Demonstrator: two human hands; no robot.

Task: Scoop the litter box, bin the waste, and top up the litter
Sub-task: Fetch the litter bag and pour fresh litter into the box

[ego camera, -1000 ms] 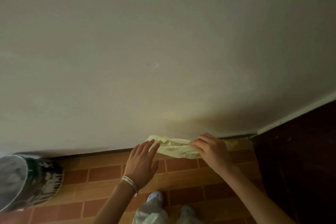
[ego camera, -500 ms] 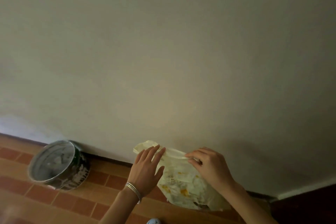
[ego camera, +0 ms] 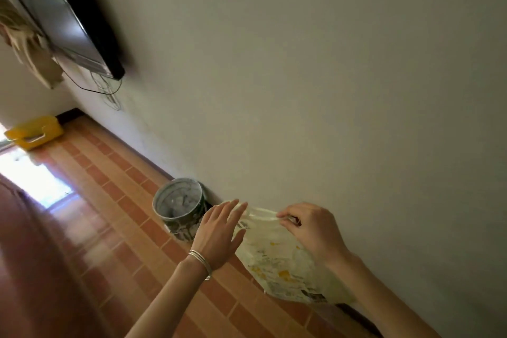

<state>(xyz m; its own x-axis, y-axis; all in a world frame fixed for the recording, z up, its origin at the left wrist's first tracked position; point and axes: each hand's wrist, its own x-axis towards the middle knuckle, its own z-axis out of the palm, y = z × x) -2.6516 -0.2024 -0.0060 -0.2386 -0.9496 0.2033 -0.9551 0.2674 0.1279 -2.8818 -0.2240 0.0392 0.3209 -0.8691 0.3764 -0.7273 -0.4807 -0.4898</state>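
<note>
Litter bag (blurred) | right hand pinches top edge | left hand probably touching, fingers straight

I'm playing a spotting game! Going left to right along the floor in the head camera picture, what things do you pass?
Yellow bin → round bucket → left hand → pale bag → right hand, pinching the bag's top edge.

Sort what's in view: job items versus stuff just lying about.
For the job:
- pale printed bag, top edge pinched by the right hand, left hand open beside it
- lined bin against the wall

Lying about:
- yellow tub
- wall-mounted screen
- hanging cloth
</note>
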